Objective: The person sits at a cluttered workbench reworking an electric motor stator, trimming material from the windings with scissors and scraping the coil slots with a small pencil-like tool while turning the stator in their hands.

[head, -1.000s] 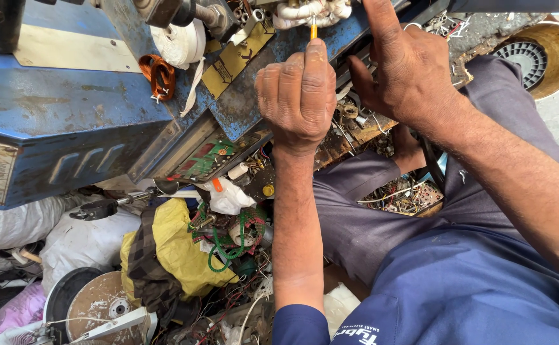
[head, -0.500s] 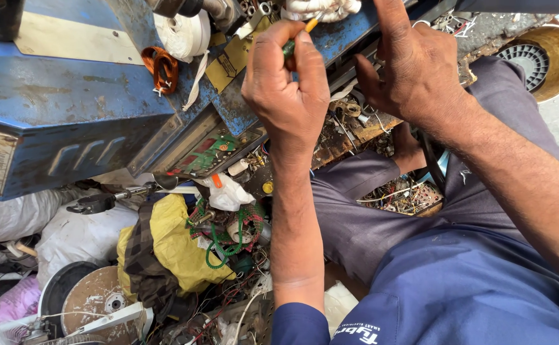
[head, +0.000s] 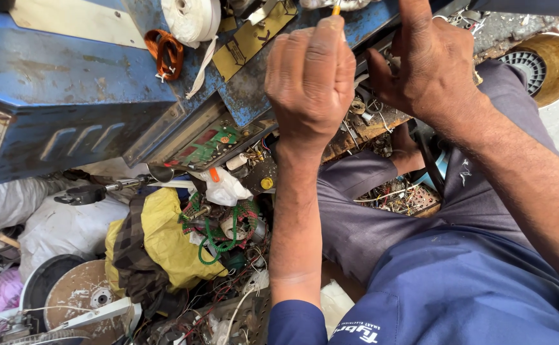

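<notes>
My left hand [head: 310, 80] is closed in a fist around a thin tool with a yellow-orange handle [head: 336, 8] whose tip pokes out above the knuckles. It is held up against the worn blue metal machine casing [head: 68, 83]. My right hand [head: 429, 64] is just to the right, fingers spread and pressed against the casing's edge, holding nothing that I can see. The tool's working end is cut off by the top of the view.
A roll of white tape [head: 192, 18] and an orange strap [head: 163, 52] lie on the casing. Below are a yellow cloth [head: 164, 243], green wire [head: 218, 233], a screwdriver [head: 107, 189], a circuit board [head: 399, 197] and a round brass fan housing [head: 544, 61].
My left hand has risen slightly and tightened around the yellow-handled tool. The view has moved closer to the casing. My right hand stays pressed at the same spot.
</notes>
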